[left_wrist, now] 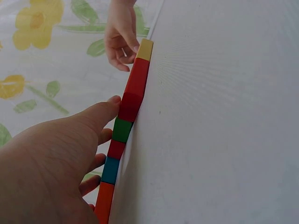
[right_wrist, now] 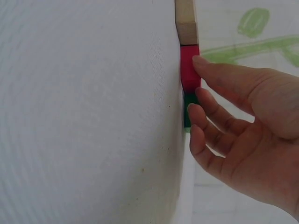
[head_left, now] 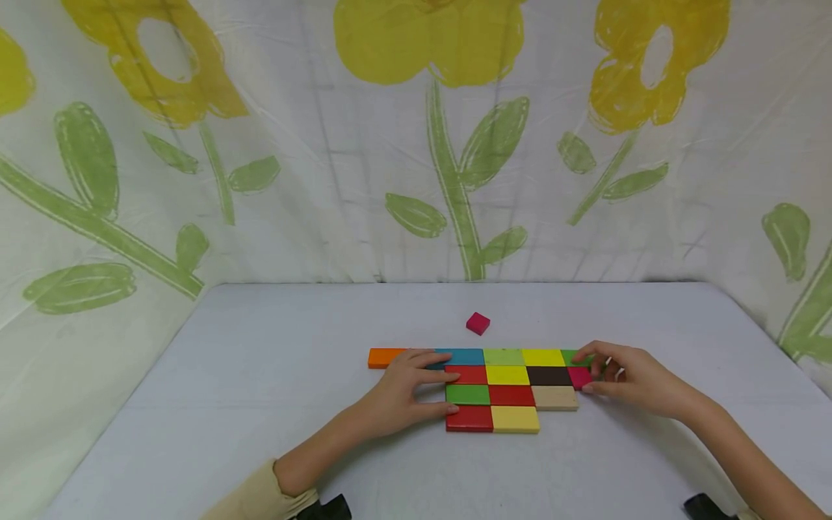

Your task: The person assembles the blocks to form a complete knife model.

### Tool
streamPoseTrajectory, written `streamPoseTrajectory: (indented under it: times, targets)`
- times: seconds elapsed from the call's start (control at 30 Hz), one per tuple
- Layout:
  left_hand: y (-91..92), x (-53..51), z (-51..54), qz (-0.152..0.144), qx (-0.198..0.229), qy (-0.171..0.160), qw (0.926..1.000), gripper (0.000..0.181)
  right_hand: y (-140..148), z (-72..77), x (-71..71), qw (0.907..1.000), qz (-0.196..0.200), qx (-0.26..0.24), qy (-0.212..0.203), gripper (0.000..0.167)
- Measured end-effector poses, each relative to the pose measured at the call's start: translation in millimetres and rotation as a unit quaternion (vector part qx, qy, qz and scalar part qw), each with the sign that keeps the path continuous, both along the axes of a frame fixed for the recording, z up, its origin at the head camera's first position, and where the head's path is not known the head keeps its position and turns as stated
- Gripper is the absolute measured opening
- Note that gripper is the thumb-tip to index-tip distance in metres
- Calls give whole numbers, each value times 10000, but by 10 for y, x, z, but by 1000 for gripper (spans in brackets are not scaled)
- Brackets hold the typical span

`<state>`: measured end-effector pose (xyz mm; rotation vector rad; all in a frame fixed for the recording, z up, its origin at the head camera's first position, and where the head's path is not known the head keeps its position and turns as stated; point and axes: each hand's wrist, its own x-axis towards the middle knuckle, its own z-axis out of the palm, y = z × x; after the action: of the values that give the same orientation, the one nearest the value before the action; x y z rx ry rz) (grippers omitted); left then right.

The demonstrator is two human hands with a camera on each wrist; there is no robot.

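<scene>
Flat coloured blocks lie edge to edge in stepped rows on the table. My left hand (head_left: pixel 408 390) spreads its fingers along the left side, its thumb at the front red block (head_left: pixel 469 419) and fingertips by the second-row red block (head_left: pixel 468 374) and the blue block (head_left: pixel 460 357). Part of an orange block (head_left: pixel 383 358) shows beyond those fingers. At the right end, my right hand (head_left: pixel 640 377) touches a pink block (head_left: pixel 581 378) with its thumb. Its loosely bent fingers reach the dark green block (right_wrist: pixel 189 109) behind it.
A loose crimson block (head_left: pixel 478 323) sits apart behind the rows. A pale yellow block (head_left: pixel 515 419) and a beige block (head_left: pixel 555 399) form steps at the front right. Behind the white table (head_left: pixel 292 318) hangs a flower-patterned curtain (head_left: pixel 292 217).
</scene>
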<state>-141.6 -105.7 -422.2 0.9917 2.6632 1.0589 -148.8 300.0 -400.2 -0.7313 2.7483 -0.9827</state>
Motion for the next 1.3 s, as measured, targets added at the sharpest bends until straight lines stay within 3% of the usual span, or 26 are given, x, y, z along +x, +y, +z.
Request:
streamPoseTrajectory:
  times: [0.57, 0.87, 1.3]
  targets:
    - [2, 3, -20, -28, 57, 30, 10000, 49, 17, 87, -12, 9997, -106, 83, -209, 32]
    - [-1, 4, -1, -29, 60, 24, 10000, 48, -78, 227, -117, 10000, 60, 36, -42, 31]
    - [-2, -1, -3, -21, 53, 55, 10000, 48, -433, 426, -362, 9995, 251, 209, -17, 35]
